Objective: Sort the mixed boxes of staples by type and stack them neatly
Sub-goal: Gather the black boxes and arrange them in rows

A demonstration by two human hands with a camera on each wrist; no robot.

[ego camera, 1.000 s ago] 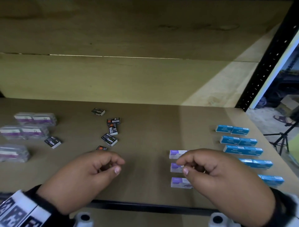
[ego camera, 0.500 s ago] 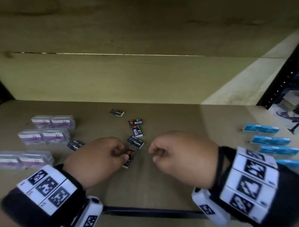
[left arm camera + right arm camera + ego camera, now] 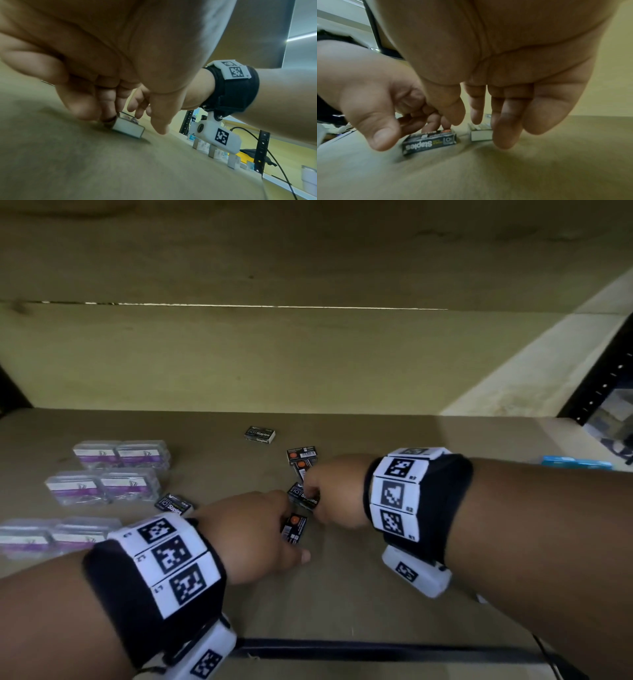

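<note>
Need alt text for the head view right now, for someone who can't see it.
Both hands reach into a scatter of small black staple boxes mid-shelf: the left hand touches one box, the right hand reaches another just behind it. Clear purple-labelled boxes sit in rows on the left, and a blue box shows at the far right.

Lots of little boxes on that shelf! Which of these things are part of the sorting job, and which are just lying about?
Part of the job:
- black staple boxes, scattered mid-shelf
- clear purple-labelled boxes, in pairs on the left
- blue boxes, at the right edge
- left hand and right hand, both reaching among the black boxes

Just there:
- wooden shelf
- black metal upright
- marker wristbands
</note>
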